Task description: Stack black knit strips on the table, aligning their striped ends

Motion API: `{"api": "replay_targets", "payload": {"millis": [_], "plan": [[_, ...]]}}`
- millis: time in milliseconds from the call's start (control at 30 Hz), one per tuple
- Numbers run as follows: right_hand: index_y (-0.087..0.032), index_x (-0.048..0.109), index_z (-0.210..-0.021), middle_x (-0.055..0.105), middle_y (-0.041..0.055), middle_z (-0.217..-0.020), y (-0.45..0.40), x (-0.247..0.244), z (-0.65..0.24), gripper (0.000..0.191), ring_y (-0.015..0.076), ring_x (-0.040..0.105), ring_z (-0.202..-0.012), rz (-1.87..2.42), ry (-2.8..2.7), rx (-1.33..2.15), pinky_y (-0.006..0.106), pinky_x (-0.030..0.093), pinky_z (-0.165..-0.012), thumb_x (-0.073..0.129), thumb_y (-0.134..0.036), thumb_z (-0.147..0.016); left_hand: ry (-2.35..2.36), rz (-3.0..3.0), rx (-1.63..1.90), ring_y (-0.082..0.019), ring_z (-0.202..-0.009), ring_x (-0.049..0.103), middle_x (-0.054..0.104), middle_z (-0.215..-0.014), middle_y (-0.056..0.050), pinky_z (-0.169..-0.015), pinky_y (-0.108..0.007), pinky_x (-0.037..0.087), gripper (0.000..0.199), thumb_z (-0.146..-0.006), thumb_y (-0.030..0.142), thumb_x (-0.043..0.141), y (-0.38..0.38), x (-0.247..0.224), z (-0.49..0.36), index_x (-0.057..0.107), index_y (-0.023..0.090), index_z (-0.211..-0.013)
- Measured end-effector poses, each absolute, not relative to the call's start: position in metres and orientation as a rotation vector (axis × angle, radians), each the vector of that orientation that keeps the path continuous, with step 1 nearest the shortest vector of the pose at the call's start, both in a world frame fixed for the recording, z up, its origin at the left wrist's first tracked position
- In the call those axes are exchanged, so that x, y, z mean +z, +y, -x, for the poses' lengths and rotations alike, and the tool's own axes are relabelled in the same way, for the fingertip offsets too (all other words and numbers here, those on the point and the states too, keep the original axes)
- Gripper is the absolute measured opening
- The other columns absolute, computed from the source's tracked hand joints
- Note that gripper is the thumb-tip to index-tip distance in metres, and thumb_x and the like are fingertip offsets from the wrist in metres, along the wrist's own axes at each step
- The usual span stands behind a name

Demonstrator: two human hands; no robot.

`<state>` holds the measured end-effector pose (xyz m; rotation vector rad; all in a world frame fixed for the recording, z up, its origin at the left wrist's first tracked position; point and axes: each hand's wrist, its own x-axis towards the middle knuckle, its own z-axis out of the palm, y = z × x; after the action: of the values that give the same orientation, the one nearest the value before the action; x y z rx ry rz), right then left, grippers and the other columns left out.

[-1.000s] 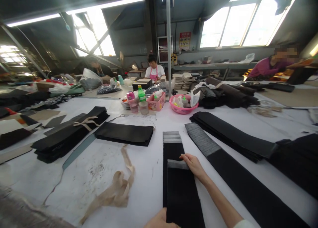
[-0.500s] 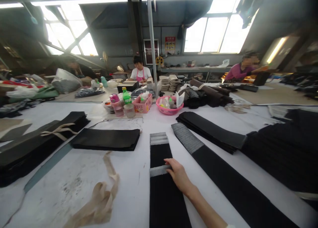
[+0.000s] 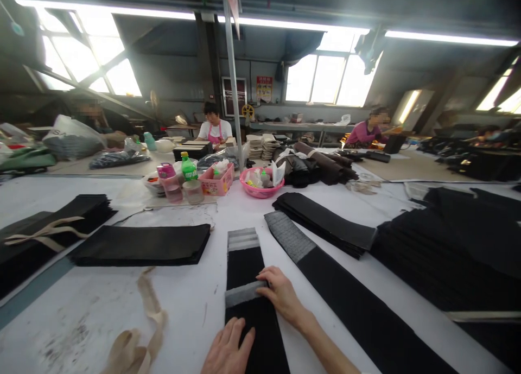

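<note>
A narrow black fabric strip (image 3: 254,330) with a grey end lies on top of a longer black strip (image 3: 243,257) on the white table (image 3: 191,309). My right hand (image 3: 281,297) rests at the upper strip's grey end, fingers touching its right edge. My left hand (image 3: 226,351) lies flat on the strip's near left edge, fingers spread. A second long black strip (image 3: 350,303) with a grey end runs diagonally to the right.
Stacks of black fabric sit at left (image 3: 140,243), far left (image 3: 28,246) and right (image 3: 325,222), (image 3: 456,243). A beige ribbon (image 3: 138,336) lies near left. Bottles (image 3: 188,168), a pink box (image 3: 217,181) and a pink basin (image 3: 260,187) stand behind. Other people work at far tables.
The view has swung to the right. My right hand has slid the upper strip's grey end toward me. My left hand has come back onto the strip's near left edge.
</note>
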<state>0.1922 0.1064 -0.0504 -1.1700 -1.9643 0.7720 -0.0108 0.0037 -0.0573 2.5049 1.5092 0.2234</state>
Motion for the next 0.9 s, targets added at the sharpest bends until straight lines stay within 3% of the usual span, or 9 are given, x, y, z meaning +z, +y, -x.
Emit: {"api": "replay_targets", "payload": {"millis": [100,233,333,600,767,900], "plan": [[-0.022,0.064,-0.101,0.064,0.0023,-0.100,0.124,-0.041,-0.236,0.018,0.0164,0.060,-0.089,1.366,-2.002,0.660,0.027,0.050,-0.077,0.054,-0.017,-0.087,1.487,-2.594,0.173,-0.033,-0.122,0.051,0.055,-0.132,-0.011,-0.094,-0.040,0.050,0.057,-0.077,0.042,0.067,0.004,-0.075,0.016,0.053,0.027,-0.130],[-0.022,0.065,-0.097,0.062,0.0040,-0.102,0.152,-0.033,-0.298,0.018,0.0227,0.054,-0.102,1.609,-2.091,0.351,0.038,0.043,-0.091,0.057,-0.016,-0.082,1.487,-2.516,0.203,-0.034,-0.123,0.050,0.055,-0.133,-0.011,-0.097,-0.042,0.048,0.059,-0.076,0.049,0.066,-0.001,-0.076,0.020,0.053,0.029,-0.130],[-0.025,0.067,-0.095,0.062,0.0030,-0.101,0.166,-0.033,-0.322,0.020,0.0226,0.053,-0.102,1.653,-2.177,0.334,0.036,0.044,-0.087,0.061,-0.016,-0.079,1.484,-2.501,0.255,-0.034,-0.122,0.051,0.056,-0.131,-0.011,-0.097,-0.043,0.047,0.061,-0.074,0.051,0.067,-0.001,-0.076,0.019,0.053,0.029,-0.130],[-0.024,0.064,-0.080,0.058,0.0012,-0.090,0.176,-0.027,-0.325,0.012,0.0194,0.054,-0.089,1.609,-2.379,0.278,0.030,0.042,-0.076,0.065,-0.014,-0.075,1.489,-2.535,0.328,-0.035,-0.119,0.052,0.057,-0.129,-0.011,-0.095,-0.043,0.048,0.074,-0.066,0.060,0.071,-0.004,-0.082,0.018,0.053,0.028,-0.130],[-0.021,0.056,-0.077,0.059,0.0024,-0.102,0.162,-0.018,-0.324,0.018,0.0201,0.053,-0.101,1.513,-2.424,0.243,0.032,0.040,-0.087,0.055,-0.004,-0.071,1.509,-2.519,0.333,-0.034,-0.119,0.052,0.057,-0.129,-0.010,-0.095,-0.042,0.048,0.072,-0.066,0.057,0.073,-0.007,-0.077,0.017,0.053,0.028,-0.129],[-0.023,0.056,-0.080,0.061,0.0009,-0.087,0.141,-0.011,-0.336,0.019,0.0206,0.055,-0.092,1.508,-2.372,0.228,0.033,0.042,-0.086,0.054,-0.006,-0.071,1.521,-2.447,0.302,-0.036,-0.121,0.050,0.056,-0.131,-0.012,-0.097,-0.044,0.046,0.072,-0.065,0.056,0.074,-0.007,-0.071,0.015,0.055,0.027,-0.129]]}}
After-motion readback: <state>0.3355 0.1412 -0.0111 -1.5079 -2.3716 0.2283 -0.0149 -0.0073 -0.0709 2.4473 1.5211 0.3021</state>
